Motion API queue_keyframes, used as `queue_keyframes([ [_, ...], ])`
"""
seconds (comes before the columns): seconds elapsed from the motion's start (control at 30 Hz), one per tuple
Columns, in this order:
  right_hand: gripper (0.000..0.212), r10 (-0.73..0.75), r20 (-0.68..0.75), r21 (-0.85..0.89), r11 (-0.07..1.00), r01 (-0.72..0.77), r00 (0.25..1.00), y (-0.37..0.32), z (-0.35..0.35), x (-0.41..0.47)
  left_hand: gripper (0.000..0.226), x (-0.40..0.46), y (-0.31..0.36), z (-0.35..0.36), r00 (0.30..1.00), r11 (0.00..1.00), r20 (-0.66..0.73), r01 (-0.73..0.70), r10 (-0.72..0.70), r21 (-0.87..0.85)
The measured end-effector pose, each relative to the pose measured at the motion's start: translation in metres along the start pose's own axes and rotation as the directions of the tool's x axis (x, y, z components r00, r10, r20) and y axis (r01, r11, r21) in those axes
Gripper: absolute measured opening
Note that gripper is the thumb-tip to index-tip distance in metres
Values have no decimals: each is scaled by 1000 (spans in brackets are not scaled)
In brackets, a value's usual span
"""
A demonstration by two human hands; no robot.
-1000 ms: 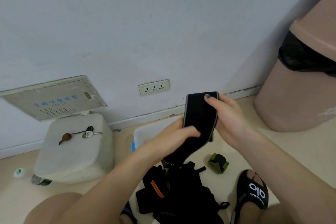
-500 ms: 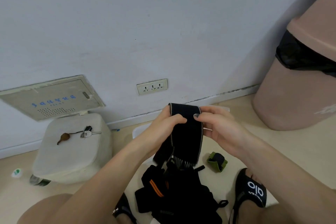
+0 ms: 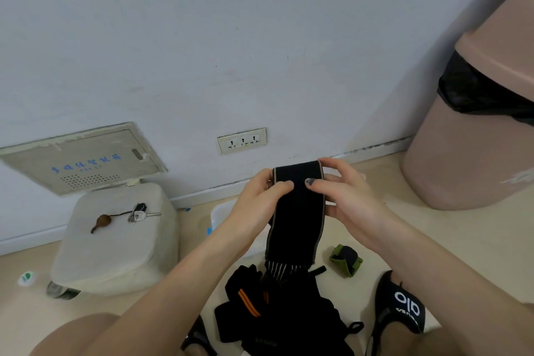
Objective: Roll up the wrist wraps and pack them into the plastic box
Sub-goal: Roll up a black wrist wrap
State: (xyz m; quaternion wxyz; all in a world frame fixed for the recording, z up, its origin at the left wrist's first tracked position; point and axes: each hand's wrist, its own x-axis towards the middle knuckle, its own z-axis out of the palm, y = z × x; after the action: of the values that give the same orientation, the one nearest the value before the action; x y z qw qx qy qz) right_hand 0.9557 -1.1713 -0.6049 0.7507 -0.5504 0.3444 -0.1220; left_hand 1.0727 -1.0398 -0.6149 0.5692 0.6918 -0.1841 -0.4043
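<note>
Black wrist wrap (image 3: 297, 211) hung between both hands, above the pile of wraps (image 3: 277, 312). The left hand (image 3: 260, 199) and right hand (image 3: 344, 196) pinched its top. The plastic box (image 3: 222, 211) sat behind, mostly hidden.

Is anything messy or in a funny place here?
Yes. A heap of black wraps lies loose on the floor by the feet, not yet rolled. A set of keys sits on the white container lid, and a small white cap lies alone on the floor. Both hands grip one black wrap.
</note>
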Motion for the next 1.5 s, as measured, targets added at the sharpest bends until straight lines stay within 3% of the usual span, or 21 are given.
queue_keyframes([
  [0.2, 48, -30, -82, 22, 999, 32, 996, -1, -3, 2, 48, -1, 1, -1, 997, 997, 82, 3, -9, 72],
  [0.33, 44, -1, -21, 86, 996, 3, 1000, -2, -1, 2, 53, 2, 0, -6, 997, 996, -2, -83, 83, 14],
  [0.43, 46, 11, 29, 65, 998, -13, 1000, -2, 0, -1, 41, 3, 2, -6, 993, 994, -44, -113, 113, 15],
  [0.57, 42, -5, -10, 24, 1000, 5, 1000, -2, 0, -2, 28, -2, 4, -4, 993, 990, 2, -122, 122, 67],
  [0.73, 35, -19, -32, 64, 998, 21, 999, -3, -1, -1, 33, -7, 8, -4, 985, 973, 59, -170, 163, 154],
  [0.97, 32, -111, 86, -196, 973, 126, 990, -3, 0, -6, 23, -3, 13, -9, 977, 977, -72, -197, 202, 77],
  [1.3, 34, -155, 41, -74, 985, 157, 987, -3, -3, -2, 29, -4, 13, -13, 974, 955, 0, -222, 226, 196],
  [1.5, 38, -187, 81, -170, 965, 198, 979, -8, -7, -3, 25, -5, 18, -13, 967, 957, -51, -237, 249, 167],
])
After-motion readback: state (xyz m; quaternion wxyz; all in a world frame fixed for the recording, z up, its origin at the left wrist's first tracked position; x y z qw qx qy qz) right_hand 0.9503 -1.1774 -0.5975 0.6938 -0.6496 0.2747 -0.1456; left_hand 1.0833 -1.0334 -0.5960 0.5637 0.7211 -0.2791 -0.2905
